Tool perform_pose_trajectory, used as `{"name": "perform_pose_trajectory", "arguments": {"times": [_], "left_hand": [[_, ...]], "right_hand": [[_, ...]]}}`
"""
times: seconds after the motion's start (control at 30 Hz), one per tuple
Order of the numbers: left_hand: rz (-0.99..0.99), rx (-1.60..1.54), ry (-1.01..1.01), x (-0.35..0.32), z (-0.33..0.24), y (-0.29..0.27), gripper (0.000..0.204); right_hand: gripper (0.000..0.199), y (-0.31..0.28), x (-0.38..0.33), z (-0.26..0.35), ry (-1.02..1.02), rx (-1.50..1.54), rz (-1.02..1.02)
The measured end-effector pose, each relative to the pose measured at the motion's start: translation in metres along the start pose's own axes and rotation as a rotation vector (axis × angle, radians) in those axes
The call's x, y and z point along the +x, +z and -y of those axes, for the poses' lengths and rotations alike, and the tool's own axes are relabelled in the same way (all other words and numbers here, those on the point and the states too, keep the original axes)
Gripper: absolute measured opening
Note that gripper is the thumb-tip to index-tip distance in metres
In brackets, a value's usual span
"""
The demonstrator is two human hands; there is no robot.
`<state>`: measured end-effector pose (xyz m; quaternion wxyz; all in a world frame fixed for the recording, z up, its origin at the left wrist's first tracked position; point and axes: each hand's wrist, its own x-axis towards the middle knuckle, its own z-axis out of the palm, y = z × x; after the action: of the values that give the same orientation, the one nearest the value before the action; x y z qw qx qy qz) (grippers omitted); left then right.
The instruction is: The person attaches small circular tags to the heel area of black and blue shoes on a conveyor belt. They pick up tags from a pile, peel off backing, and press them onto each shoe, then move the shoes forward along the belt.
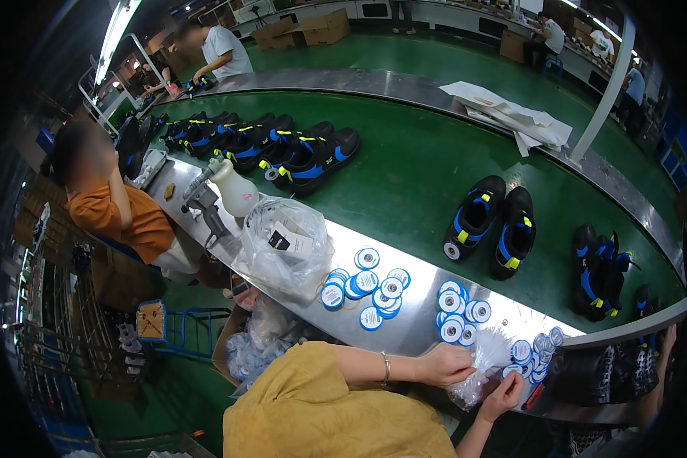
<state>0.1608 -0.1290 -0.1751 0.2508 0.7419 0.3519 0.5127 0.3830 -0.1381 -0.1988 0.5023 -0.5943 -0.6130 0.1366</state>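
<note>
My left hand [444,365], with a bracelet at its wrist, has its fingers pinched together beside a bundle of clear plastic strands [493,348]. What exactly its fingertips grip is too small to tell. On the right of the bundle, my right hand [502,395] pinches a round blue-and-white tag [512,370]. A loose pile of similar round tags [542,349] lies just right of the strands. Another group of tags [452,301] rests on the metal ledge [412,336] beyond my left hand, and more tags [365,282] are spread farther left.
Black-and-blue shoes stand on the green belt [404,175]: a pair [477,217] ahead and a row [313,160] to the left. A clear plastic bag [282,244], a white bottle [235,187] and a grey tool [206,210] share the ledge. A person in orange [126,217] sits at left.
</note>
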Motion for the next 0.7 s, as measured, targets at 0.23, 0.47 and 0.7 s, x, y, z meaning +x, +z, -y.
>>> {"name": "perform_pose_trajectory", "arguments": {"times": [0.23,0.47,0.7], "left_hand": [[-0.009,0.01,-0.003,-0.0003,-0.0006,0.0,0.021],[-0.011,0.014,-0.011,0.001,-0.0026,-0.003,0.022],[-0.01,0.016,-0.002,-0.0019,-0.0005,-0.0014,0.022]], "right_hand": [[0.013,0.0009,-0.0011,-0.0012,0.002,0.013,-0.008],[0.013,0.0019,0.0001,0.0041,-0.012,0.003,-0.014],[0.013,0.0022,0.0001,0.0075,-0.011,0.01,-0.013]]}}
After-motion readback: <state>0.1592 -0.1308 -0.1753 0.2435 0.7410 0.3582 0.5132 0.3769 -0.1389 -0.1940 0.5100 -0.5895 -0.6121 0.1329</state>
